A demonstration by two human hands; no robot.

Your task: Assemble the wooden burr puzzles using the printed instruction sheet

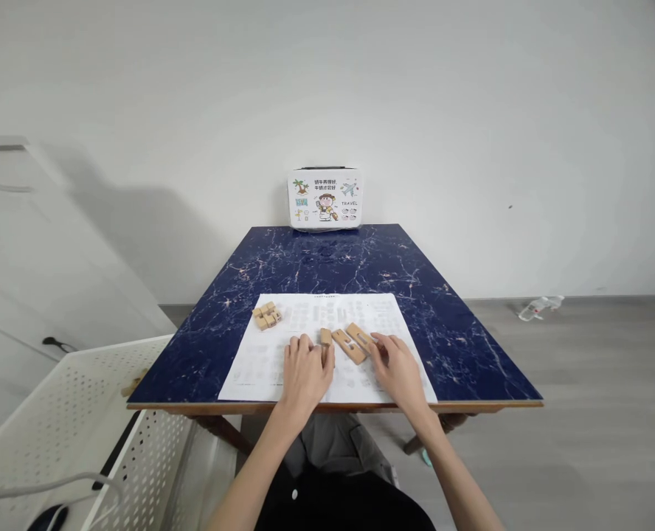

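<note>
left hand flat on printed sheet near table's front edge, fingertips touching small wooden block; right hand loosely open, fingers on notched wooden pieces.

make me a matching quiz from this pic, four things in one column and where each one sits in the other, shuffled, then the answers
Things:
1. wooden block cluster
2. printed box
3. white perforated basket
4. loose wooden pieces

Places:
A. on the floor, left of the table
B. on the paper sheet, between the left hand and right hand
C. at the table's far edge, against the wall
D. on the sheet's far left corner, apart from both hands

Pairs: 1-D, 2-C, 3-A, 4-B
</note>
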